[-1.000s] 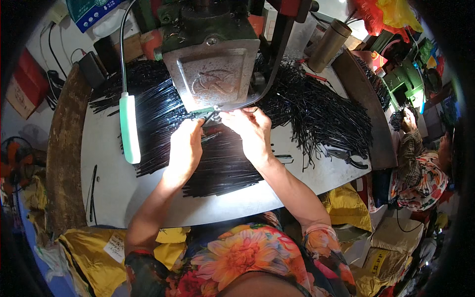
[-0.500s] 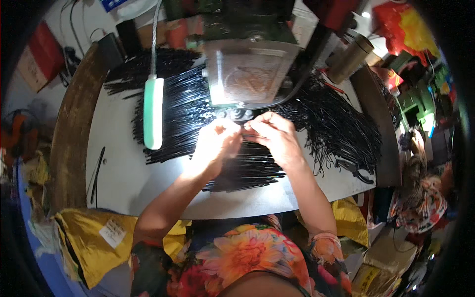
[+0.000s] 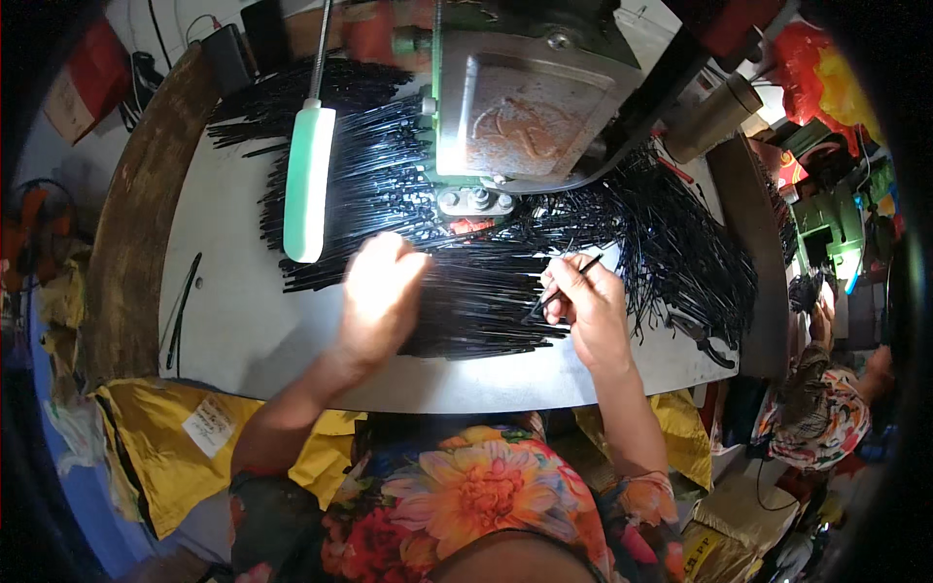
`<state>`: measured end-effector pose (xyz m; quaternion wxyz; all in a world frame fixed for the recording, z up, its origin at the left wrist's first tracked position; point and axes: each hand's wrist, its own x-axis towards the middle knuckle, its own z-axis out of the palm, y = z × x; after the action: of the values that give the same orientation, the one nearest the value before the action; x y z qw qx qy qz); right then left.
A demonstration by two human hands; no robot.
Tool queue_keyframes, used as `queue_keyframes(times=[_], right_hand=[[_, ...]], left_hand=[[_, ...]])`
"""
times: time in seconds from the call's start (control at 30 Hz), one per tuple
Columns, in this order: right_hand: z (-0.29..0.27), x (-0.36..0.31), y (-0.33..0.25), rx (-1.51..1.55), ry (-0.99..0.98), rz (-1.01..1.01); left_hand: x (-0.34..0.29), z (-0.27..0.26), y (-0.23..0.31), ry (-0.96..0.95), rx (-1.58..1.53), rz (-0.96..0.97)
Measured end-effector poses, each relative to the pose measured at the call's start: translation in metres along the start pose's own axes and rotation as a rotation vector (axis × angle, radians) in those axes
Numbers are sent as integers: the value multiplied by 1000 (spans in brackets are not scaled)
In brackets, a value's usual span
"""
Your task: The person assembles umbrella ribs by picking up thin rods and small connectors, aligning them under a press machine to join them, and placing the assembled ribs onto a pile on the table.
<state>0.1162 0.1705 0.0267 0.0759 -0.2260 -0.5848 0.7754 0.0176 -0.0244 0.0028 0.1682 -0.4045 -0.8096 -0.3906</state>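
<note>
Toward the left of the bundle of thin black rods [image 3: 476, 301], my left hand [image 3: 381, 303] hovers with its fingers curled in. Glare whitens it, and whatever it may hold is hidden. My right hand [image 3: 595, 309] pinches a thin black stick [image 3: 586, 268] between thumb and fingers, at the right end of the same bundle. The stick slants from upper right to lower left. Beyond the hands stands a green machine with a metal front plate [image 3: 530, 112], a bolted block [image 3: 476, 201] below it.
A lit lamp bar [image 3: 309, 185] hangs at left. More black rods [image 3: 360, 175] lie behind it, and a tangled black heap [image 3: 680, 243] lies at right with pliers [image 3: 705, 340]. Wooden side boards [image 3: 146, 223] border the table. A co-worker's arm [image 3: 821, 321] shows far right.
Both hands have drawn apart and back from the machine's block, where they were together. My right hand now shows the black stick. The view has shifted slightly.
</note>
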Motion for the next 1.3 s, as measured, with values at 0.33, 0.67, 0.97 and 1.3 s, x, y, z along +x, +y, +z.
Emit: queue_keyframes(times=[0.33,0.67,0.97,1.3], right_hand=[[24,30,-5,-30,-134,141],[29,59,-1,-33,-259,134],[32,61,-1,-47,-267,129],[34,61,2,-39,-248,126]], left_hand=[[14,-12,-20,-178,18,41],[35,19,-21,-125,-55,-13],[37,20,-19,-125,-162,-81],[38,15,-10,-128,264,96]])
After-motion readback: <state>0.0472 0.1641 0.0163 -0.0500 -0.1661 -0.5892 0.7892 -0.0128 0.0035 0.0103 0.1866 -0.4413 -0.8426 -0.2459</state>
